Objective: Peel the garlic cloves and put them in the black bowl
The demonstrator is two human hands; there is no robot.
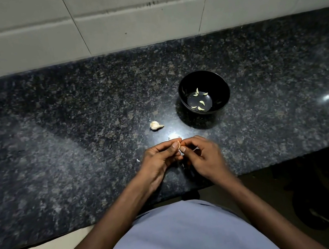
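Both hands meet above the front of the dark granite counter (58, 141). My left hand (158, 160) and my right hand (202, 155) pinch one small garlic clove (178, 145) between their fingertips; thin pale skin shows on it. A black bowl (220, 85) stands farther back and to the right, with several peeled cloves (200, 103) lying on its bottom. A part of a garlic bulb (155, 125) lies on the counter left of the bowl, apart from it.
A small white scrap of skin (138, 160) lies by my left hand. The tiled wall (141, 9) rises behind the counter. The counter's front edge steps back at the right, above a dark floor area (313, 197).
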